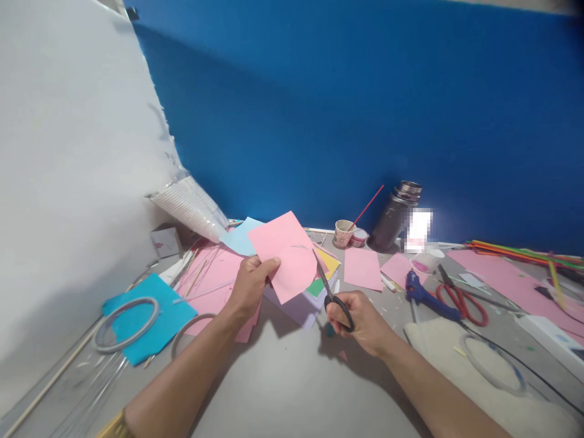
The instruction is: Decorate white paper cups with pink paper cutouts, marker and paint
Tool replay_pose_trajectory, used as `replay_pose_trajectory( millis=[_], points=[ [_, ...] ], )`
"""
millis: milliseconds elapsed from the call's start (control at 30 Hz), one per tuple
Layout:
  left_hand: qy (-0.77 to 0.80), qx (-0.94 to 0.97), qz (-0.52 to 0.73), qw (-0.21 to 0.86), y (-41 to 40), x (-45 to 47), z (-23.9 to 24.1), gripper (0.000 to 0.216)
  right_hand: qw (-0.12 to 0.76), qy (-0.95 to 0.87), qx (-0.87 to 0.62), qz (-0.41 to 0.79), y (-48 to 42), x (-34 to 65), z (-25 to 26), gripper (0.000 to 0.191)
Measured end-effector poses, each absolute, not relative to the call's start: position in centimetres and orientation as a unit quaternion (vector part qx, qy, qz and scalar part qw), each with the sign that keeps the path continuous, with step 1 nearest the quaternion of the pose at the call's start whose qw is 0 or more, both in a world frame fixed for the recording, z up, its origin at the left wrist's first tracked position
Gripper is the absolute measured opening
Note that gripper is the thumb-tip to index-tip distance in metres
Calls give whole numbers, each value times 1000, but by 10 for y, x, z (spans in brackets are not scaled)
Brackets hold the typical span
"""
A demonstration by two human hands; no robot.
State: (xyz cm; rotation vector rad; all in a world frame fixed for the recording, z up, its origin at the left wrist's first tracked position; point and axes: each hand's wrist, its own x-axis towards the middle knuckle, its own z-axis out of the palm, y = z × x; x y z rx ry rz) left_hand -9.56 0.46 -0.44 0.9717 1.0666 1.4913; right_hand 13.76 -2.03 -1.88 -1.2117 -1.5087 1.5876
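My left hand grips a pink sheet of paper by its lower left side, thumb on top. The sheet is held up above the table, and a curved cut edge shows on its right part. My right hand has its fingers in the black handles of a pair of scissors. The blades point up and away, at the right edge of the pink paper; whether they touch it I cannot tell. Below the sheet lie purple paper, yellow paper and green paper.
To the left are blue-green felt, a grey ring and a stack of plastic cups. On the right lie a blue glue gun, red-handled scissors and a cable. A dark flask and a paper cup stand by the blue wall.
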Motion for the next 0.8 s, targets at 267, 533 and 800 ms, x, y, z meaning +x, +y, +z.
replay_pose_trajectory(
  millis=[267,533,800],
  points=[
    [458,458,593,479,2,-95,-1,26,301,-574,-439,622,-19,140,-17,45],
    [472,488,555,481,-2,-97,3,27,297,-589,-433,613,-17,144,-19,46],
    [440,463,572,515,-1,-98,5,30,282,-610,-423,607,-16,147,-21,44]
  ],
)
